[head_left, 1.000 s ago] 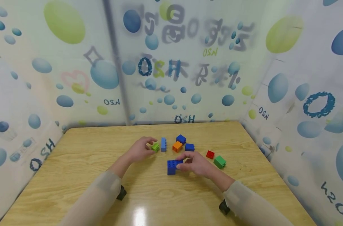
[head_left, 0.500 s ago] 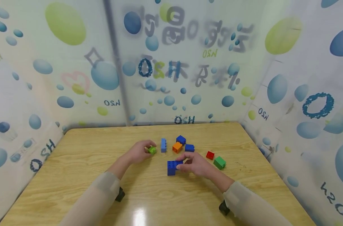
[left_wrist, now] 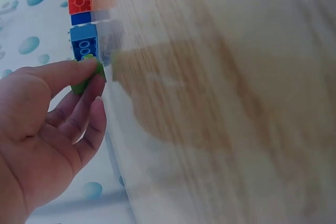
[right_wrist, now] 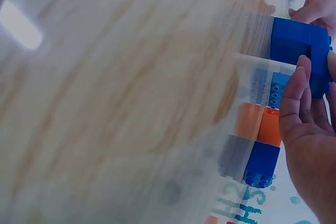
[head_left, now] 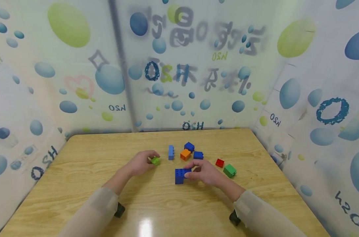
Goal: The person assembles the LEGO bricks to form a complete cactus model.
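Observation:
My left hand [head_left: 140, 163] pinches a small lime-green toy brick [head_left: 155, 161] between thumb and fingers, left of the other bricks. In the left wrist view the thumb covers much of this brick. Near the table's middle, my right hand [head_left: 205, 172] holds a dark blue brick build [head_left: 179, 177] by its right end. That build looks like two joined bricks, the upper one jutting out over the lower toward the right hand, as the right wrist view shows from the side [right_wrist: 290, 39]. Its lower part stands on the table.
Behind the hands lie a light blue brick [head_left: 171, 152], an orange brick [head_left: 185, 154] and two dark blue bricks [head_left: 189, 146]. A red brick [head_left: 219, 163] and a green brick [head_left: 229, 171] are right of my right hand. Printed curtains surround the wooden table [head_left: 96, 148].
My left hand has taken hold of the lime-green brick beside the light blue one and drawn it left and nearer. The right hand and blue build have stayed put.

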A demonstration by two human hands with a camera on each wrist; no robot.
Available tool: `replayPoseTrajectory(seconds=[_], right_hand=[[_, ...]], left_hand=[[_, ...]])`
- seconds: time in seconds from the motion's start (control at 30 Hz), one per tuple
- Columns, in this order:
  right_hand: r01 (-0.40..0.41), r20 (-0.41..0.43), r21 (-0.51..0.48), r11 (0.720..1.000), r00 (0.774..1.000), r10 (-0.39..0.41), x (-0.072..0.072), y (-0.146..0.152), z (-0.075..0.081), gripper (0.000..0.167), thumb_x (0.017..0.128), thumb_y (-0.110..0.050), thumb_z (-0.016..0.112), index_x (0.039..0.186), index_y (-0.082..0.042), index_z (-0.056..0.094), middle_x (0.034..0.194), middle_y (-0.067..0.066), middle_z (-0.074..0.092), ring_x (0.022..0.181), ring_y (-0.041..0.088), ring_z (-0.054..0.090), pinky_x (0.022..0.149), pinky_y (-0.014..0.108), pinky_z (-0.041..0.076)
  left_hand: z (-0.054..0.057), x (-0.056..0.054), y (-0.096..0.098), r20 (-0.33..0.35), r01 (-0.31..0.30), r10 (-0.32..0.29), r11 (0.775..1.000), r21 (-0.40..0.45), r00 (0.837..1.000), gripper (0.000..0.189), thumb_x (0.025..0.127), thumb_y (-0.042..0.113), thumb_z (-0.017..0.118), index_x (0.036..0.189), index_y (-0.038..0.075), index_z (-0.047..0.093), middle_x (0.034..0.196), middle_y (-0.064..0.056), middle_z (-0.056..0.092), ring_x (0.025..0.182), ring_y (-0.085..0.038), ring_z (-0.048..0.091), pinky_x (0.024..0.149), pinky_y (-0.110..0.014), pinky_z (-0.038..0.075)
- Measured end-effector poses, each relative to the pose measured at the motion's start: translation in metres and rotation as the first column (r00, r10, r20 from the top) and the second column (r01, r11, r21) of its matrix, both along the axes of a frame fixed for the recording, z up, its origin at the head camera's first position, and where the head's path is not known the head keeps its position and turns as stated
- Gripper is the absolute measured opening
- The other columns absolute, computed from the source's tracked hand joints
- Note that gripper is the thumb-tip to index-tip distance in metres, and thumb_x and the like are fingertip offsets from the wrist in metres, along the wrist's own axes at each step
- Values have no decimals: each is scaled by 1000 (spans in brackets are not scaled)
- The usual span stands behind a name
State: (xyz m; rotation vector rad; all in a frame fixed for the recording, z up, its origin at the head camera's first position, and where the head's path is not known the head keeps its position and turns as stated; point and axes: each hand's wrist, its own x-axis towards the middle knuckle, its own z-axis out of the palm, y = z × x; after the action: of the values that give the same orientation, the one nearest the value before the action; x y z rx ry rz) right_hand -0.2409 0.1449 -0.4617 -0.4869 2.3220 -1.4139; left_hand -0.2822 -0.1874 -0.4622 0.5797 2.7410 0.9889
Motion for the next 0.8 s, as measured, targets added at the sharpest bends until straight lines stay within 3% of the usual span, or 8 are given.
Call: replayPoseTrajectory(seconds=[0.13,0.3,0.5,0.7,0.8], right_hand=[[4,10,0,1000,1000,-4,0,-1,-1,28,101,-31,82,124,-16,76,118,4,72,94,21,75,85,35,65],[9,20,-15,1000,1000,-9,0,-1,0,28,100,-30,83,123,-15,76,118,5,72,94,22,76,84,36,65],[14,27,-10,1000,1000,-14,0,0,0,30,100,-31,84,124,-16,76,118,5,72,93,21,75,84,37,65],[9,24,-31,999,1000,-8,0,0,-1,30,101,-31,82,126,-15,76,119,4,73,94,21,76,86,38,66],[6,23,-37,999,1000,-5,0,0,-1,30,101,-31,82,126,-15,76,119,3,74,94,21,76,86,38,66]], left_hand=[[4,6,2,38,-30,27,995,92,999,36,99,2,79,133,4,69,124,-14,72,96,-18,70,78,-32,61],[12,15,9,23,-33,29,984,172,999,36,97,3,81,130,8,69,127,-11,72,97,-17,71,77,-30,62],[19,28,22,18,8,-13,973,230,1000,35,97,10,85,128,13,68,126,-7,72,97,-16,70,77,-28,62],[23,40,35,-23,92,-88,963,254,996,40,100,15,83,138,15,71,140,-10,70,97,-17,69,79,-25,62],[23,43,40,-15,87,-87,959,269,996,41,100,14,82,140,15,72,142,-10,69,99,-18,69,79,-25,62]])
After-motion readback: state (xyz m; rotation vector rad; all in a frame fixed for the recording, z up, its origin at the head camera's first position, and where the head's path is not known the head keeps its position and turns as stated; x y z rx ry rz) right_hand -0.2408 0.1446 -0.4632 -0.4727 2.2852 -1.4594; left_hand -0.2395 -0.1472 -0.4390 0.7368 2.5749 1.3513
